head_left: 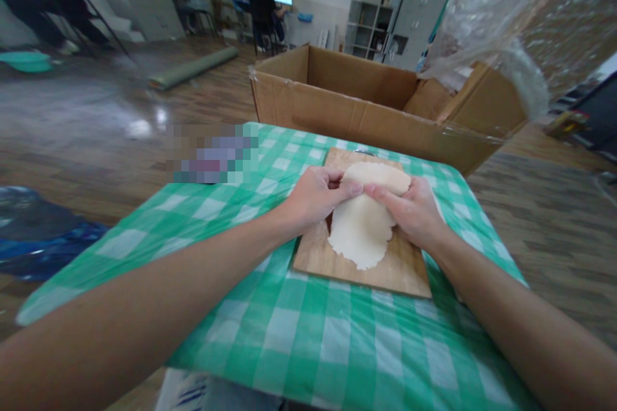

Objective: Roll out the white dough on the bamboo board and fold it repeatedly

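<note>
Head view looks down on two bare forearms that reach in from the lower corners and meet over a wooden board. On the board lies a pale dough sheet, thin and ragged at its near edge, with its far part lifted and doubled toward the hands.

The left hand is curled, its fingers closed in a pinch on the dough at the fold. The right hand lies across the right side of the sheet, its fingers also pinched on the dough, so that the two thumbs nearly touch tip to tip at the middle of the sheet.

The board sits toward the far right part of a surface covered by a green and white checked cloth. Just behind the surface stands an open cardboard box, with its flaps up. Crumpled clear plastic film fills the upper right corner, close to the camera.

Farther off, on the wooden floor, lies a rolled grey mat, and blue sheeting lies at the left edge. At the back of the room a person sits facing lit screens.
</note>
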`<state>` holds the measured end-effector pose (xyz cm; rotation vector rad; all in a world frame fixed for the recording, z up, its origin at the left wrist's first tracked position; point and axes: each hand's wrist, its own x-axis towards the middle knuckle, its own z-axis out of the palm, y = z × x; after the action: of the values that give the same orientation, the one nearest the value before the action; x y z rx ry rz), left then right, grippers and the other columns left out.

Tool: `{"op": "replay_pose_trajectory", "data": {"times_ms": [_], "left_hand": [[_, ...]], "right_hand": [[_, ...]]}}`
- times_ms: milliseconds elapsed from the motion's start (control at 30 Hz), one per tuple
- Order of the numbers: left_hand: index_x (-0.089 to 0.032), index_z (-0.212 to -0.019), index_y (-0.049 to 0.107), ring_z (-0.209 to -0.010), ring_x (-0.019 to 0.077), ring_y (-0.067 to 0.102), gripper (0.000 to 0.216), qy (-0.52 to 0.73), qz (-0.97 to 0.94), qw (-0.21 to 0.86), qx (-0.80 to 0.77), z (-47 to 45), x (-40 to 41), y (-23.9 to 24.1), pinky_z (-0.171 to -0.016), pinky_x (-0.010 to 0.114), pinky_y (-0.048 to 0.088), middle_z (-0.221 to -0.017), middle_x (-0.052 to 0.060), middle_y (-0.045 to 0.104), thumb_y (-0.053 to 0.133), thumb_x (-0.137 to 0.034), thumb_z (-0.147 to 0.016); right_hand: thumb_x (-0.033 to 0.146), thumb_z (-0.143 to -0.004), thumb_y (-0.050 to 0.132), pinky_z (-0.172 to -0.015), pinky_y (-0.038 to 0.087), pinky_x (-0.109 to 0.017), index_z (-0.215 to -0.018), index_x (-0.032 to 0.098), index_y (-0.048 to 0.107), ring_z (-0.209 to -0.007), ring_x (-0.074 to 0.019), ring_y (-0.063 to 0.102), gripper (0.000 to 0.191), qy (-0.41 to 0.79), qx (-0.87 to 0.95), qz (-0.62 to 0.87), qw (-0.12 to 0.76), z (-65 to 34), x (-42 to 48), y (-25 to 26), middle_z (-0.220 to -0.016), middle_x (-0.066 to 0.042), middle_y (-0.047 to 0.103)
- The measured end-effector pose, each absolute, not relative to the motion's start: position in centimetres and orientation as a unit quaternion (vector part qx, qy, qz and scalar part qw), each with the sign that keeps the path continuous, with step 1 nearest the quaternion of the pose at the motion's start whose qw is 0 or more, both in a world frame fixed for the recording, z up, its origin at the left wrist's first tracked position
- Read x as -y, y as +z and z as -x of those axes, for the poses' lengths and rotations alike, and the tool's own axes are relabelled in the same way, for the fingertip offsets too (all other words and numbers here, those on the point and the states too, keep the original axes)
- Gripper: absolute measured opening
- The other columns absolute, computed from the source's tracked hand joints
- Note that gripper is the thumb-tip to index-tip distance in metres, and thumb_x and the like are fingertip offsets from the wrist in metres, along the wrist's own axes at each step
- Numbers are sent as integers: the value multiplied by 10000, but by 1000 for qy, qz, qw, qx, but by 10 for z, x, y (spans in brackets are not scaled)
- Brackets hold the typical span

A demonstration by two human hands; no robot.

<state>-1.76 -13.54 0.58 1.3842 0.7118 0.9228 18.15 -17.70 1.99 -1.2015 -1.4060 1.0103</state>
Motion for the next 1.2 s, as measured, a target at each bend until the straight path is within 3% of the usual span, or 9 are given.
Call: {"op": "replay_pose_trajectory", "data": {"times_ms": [300, 567, 733, 967, 1200], "left_hand": [[-116, -975, 790, -663, 192, 725, 367, 389, -578, 632, -339, 19, 134, 6, -519, 256, 549, -887, 116, 798, 794, -468, -873], [-104, -890, 765, -540, 161, 673, 386, 382, -601, 612, -345, 20, 137, 8, -435, 231, 502, -757, 94, 755, 723, -485, -937], [-115, -941, 781, -561, 151, 679, 370, 368, -590, 632, -342, 20, 133, 4, -442, 217, 497, -793, 93, 765, 754, -483, -917], [-121, -858, 791, -689, 176, 732, 229, 398, -547, 663, -321, 20, 135, 9, -605, 261, 592, -836, 100, 792, 811, -349, -857], [-127, -864, 797, -643, 172, 703, 263, 385, -578, 628, -351, 22, 132, 8, -545, 250, 537, -817, 105, 782, 811, -389, -832]], "right_hand": [[515, -801, 864, -532, 586, -303, -1011, 201, 807, -704, -243, 760, 382, 444, 573, 481, 493, -187, 171, 13, -926, -68, 823], [509, -791, 873, -666, 639, -344, -1077, 219, 806, -853, -278, 789, 413, 442, 575, 487, 487, -186, 172, 14, -1058, -77, 824], [496, -801, 865, -731, 651, -383, -1094, 222, 807, -930, -306, 786, 405, 405, 594, 500, 482, -185, 175, 19, -1106, -82, 819], [494, -778, 881, -692, 650, -397, -1044, 238, 811, -873, -303, 779, 375, 417, 575, 505, 489, -185, 173, 17, -1058, -84, 822], [494, -779, 873, -637, 621, -346, -1026, 205, 809, -840, -284, 777, 385, 404, 578, 527, 475, -186, 174, 17, -1015, -85, 823]]}}
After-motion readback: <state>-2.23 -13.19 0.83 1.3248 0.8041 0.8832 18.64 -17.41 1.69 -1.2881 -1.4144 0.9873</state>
